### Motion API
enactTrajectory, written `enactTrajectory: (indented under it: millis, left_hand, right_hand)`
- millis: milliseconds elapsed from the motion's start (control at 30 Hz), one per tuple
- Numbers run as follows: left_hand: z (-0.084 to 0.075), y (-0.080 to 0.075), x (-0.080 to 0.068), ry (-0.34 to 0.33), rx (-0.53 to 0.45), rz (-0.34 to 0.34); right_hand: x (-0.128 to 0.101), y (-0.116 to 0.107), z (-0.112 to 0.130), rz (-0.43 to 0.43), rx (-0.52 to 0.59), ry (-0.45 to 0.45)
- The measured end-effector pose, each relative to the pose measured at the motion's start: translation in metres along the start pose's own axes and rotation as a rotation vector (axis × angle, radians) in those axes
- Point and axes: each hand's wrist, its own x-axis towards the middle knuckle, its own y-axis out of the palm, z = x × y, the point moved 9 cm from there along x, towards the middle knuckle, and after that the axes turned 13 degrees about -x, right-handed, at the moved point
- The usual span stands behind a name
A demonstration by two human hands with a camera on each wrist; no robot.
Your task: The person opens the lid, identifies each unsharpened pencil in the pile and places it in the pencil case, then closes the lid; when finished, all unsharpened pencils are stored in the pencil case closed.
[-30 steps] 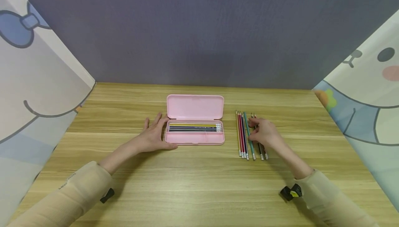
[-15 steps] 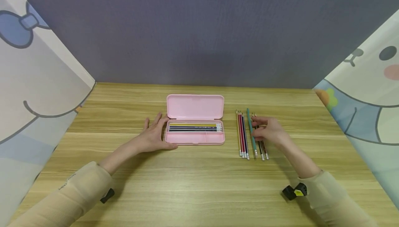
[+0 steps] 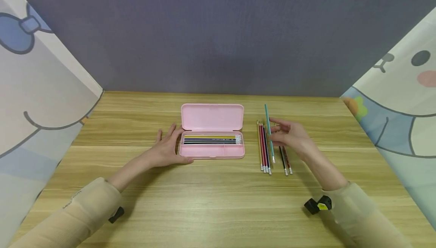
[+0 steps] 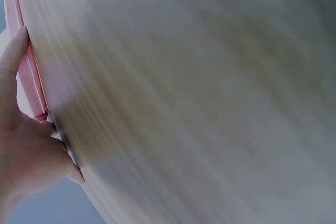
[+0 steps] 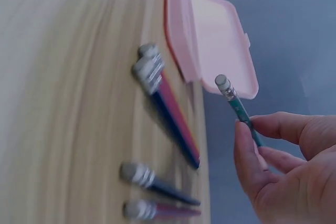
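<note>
A pink pencil case [image 3: 202,150] lies with its lid [image 3: 212,117] up on the table. Several pencils [image 3: 211,139] lie side by side in its rear compartment; two front compartments hold nothing. My left hand [image 3: 165,151] holds the case's left end, thumb along the front edge and index finger at the back corner. Between thumb and fingertips, my right hand [image 3: 292,136] pinches a teal pencil [image 3: 267,117], raised above the table with its eraser end toward me. In the right wrist view, the teal pencil's white eraser [image 5: 222,82] points up past the fingers.
Left of my right hand several pencils [image 3: 263,153] lie in a tight row, erasers toward me. Two dark pencils [image 3: 284,161] lie partly under the hand. A grey wall [image 3: 221,43] rises behind the wooden table [image 3: 211,202], with cartoon-printed panels [image 3: 37,100] at the sides.
The right hand has lifted the teal pencil off the table, first shifting it right, then up and back to the left. The left hand stays at the case.
</note>
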Motion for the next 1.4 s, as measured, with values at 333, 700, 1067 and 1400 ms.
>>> enactTrajectory:
  millis: [333,700,1067,1400]
  left_hand:
    - [0.0,0.0,-0.001,-0.004,-0.01,0.008]
    - [0.001,0.002,0.0,-0.001,-0.016,0.01]
    - [-0.001,0.0,0.001,0.006,-0.014,0.003]
    - [-0.001,0.0,0.0,-0.006,-0.011,0.006]
  right_hand:
    - [0.016,0.012,0.04,-0.081,0.035,-0.133]
    - [0.042,0.042,0.082,-0.056,0.044,-0.287]
    - [0.058,0.069,0.096,-0.012,-0.069,-0.358]
    - [0.064,0.095,0.11,0.05,-0.209,-0.545]
